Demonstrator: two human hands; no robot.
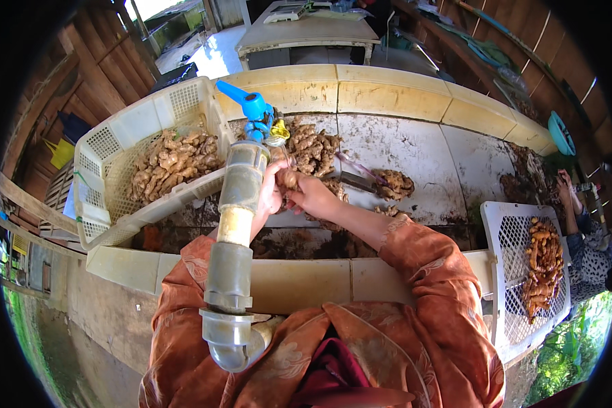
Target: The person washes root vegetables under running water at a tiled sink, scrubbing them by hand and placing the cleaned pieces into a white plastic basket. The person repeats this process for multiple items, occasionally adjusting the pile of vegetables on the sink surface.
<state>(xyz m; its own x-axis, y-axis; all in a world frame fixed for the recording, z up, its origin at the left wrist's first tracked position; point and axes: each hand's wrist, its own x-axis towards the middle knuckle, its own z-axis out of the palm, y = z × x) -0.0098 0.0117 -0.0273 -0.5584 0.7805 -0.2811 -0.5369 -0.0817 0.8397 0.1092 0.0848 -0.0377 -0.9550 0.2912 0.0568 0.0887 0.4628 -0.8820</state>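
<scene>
Just below the blue tap [253, 107], my left hand [270, 194] and my right hand [311, 196] meet around a piece of ginger root [287, 179]. Fingers of both hands are closed on it; the pipe partly covers my left hand and wrist. Beyond them lies a heap of ginger [313, 149] on the tiled basin floor, with more roots under my right forearm. A single clump of ginger [394, 185] rests farther right, beside a dark flat blade-like object [358, 181]. To the left, a white plastic crate [95, 180] holds a pile of ginger [173, 166].
A thick grey pipe [228, 268] rises in front of me up to the tap. The basin's yellowish tiled wall [387, 92] curves along the far side. At right, a white slotted tray [506, 272] carries ginger [542, 268]; another person's hands [568, 190] are near it.
</scene>
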